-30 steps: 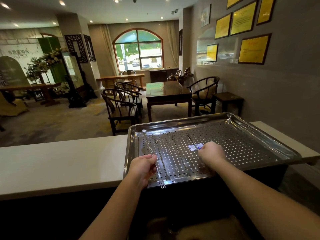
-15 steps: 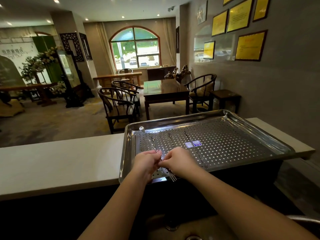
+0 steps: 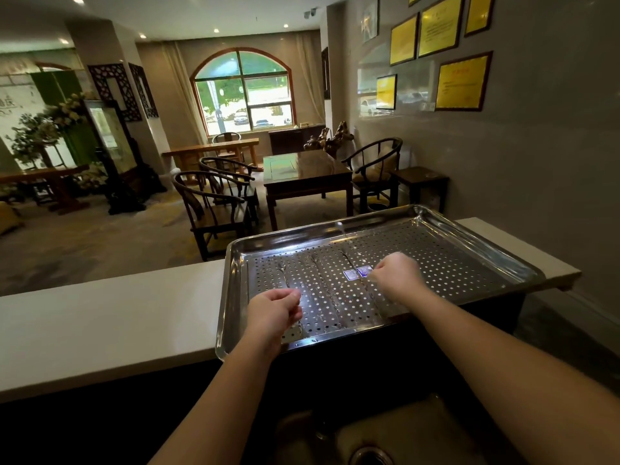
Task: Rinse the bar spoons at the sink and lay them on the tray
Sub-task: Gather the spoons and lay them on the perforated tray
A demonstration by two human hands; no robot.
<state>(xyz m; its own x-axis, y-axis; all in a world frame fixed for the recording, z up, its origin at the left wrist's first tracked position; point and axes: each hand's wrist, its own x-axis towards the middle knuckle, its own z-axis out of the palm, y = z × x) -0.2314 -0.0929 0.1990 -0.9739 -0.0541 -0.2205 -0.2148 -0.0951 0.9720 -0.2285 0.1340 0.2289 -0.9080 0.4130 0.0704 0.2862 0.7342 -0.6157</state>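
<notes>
The perforated steel tray [image 3: 469, 236] is sitting on the white counter [image 3: 100, 317], overhanging the sink [image 3: 396, 437]. Bar spoons [image 3: 330, 293] are lying lengthwise on the tray's left half, running from near edge toward far edge. The left hand [image 3: 273, 312] is hovering over the near-left corner, fingers curled loosely; whether it is gripping anything cannot be determined. The right hand [image 3: 397, 276] is curling closed near the tray's centre, beside two small labels [image 3: 357, 273]; its contents are not discernible.
</notes>
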